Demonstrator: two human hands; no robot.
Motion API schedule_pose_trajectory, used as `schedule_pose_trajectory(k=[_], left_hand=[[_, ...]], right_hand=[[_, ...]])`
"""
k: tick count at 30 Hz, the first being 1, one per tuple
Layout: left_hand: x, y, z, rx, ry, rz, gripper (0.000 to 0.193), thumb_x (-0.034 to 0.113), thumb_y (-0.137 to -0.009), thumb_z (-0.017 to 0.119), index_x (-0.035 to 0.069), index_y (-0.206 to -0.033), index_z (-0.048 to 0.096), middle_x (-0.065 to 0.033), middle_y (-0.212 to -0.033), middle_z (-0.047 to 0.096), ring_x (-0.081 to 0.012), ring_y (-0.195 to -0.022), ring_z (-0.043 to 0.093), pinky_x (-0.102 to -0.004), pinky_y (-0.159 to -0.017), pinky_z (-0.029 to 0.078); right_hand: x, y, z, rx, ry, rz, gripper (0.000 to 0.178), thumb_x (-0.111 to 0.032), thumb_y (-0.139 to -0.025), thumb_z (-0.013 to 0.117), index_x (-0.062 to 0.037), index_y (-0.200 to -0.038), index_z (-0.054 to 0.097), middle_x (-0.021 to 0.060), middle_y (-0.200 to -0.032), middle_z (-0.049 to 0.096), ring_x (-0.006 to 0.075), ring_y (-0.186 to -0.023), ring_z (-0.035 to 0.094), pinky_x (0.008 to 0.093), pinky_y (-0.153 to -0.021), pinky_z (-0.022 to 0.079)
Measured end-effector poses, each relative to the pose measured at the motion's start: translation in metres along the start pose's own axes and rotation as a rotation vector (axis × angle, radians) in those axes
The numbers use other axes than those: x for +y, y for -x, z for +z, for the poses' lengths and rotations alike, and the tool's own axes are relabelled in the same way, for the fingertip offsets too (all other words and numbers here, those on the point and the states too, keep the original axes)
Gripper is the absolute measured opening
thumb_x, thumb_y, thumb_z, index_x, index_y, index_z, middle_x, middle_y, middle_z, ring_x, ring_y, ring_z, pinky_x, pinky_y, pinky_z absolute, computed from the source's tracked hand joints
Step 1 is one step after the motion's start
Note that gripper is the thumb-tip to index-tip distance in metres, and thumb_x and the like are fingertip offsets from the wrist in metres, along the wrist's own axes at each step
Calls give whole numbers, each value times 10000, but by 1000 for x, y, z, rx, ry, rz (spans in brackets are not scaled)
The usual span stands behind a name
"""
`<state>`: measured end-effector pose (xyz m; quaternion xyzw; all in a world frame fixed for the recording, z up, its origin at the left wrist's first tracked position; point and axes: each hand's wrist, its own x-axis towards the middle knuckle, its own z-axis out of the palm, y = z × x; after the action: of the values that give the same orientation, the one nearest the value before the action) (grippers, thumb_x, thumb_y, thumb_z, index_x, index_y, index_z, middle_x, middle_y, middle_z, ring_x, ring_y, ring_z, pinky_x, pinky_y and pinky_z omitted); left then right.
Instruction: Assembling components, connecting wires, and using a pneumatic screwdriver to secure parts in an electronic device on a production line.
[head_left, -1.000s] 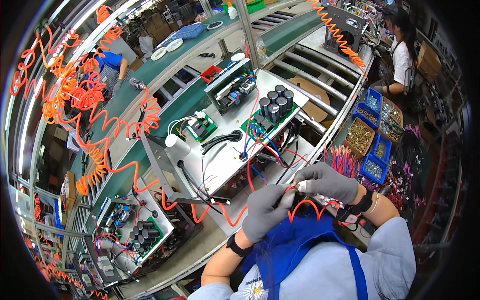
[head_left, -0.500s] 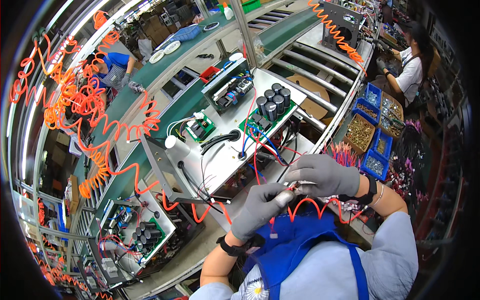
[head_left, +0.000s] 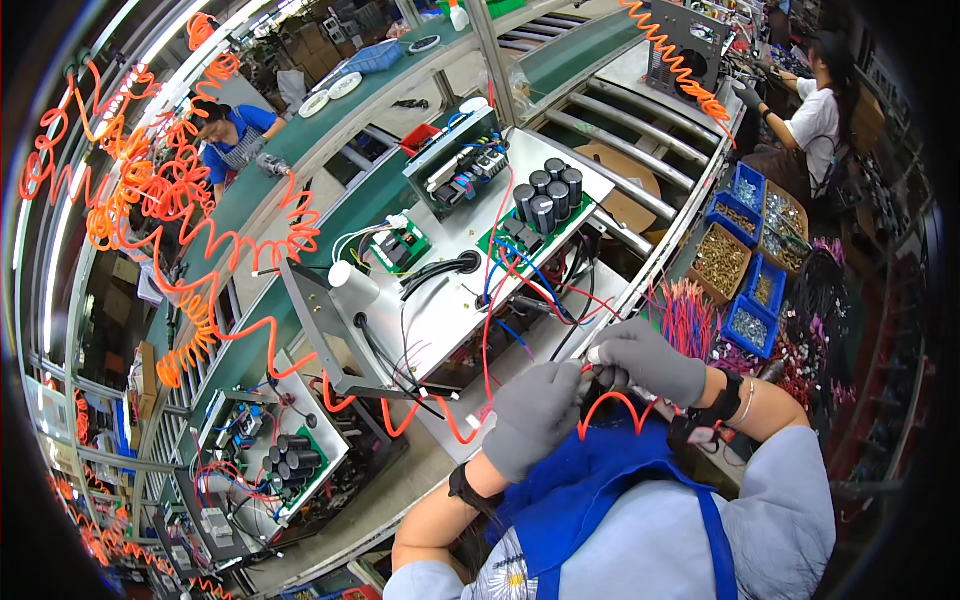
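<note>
Thin red wire (head_left: 587,369) shows as one short piece among gray-gloved fingers (head_left: 615,350): from here I see the left hand (head_left: 537,420) and the right hand (head_left: 650,362) both pinching it, fingertips together. An orange-red coiled hose (head_left: 612,395) loops just below those fingers; beyond them, leftward, stands a white-topped metal chassis (head_left: 440,332), and pink-red bundled wires (head_left: 686,318) lie to their right.

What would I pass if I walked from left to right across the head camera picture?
Lower-left dark cylinders → white cylinder → left hand → right hand → nearest blue bin → black wire bundle.
</note>
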<state>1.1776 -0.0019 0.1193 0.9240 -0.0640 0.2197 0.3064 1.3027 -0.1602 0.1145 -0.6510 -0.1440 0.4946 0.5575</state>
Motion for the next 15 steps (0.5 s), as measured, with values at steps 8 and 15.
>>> schedule_pose_trajectory(k=[8, 15], left_hand=[[-11, 2, -15, -145, 582, -477, 295, 256, -927, 633, -33, -967, 677, -49, -709, 617, -44, -668, 520, -247, -583, 434], [-12, -4, -19, -298, 713, -545, 240, 190, -916, 637, -33, -1001, 664, -105, -748, 628, -108, -658, 557, -297, -611, 464]], right_hand=[[-1, 8, 5, 257, 500, -708, 197, -161, -891, 598, -23, -1007, 676, 82, -818, 641, 185, -698, 625, 303, -609, 502], [4, -8, 5, 241, 869, -1152, 166, -166, -865, 649, -46, -978, 661, 114, -861, 632, 257, -722, 622, 346, -619, 507]])
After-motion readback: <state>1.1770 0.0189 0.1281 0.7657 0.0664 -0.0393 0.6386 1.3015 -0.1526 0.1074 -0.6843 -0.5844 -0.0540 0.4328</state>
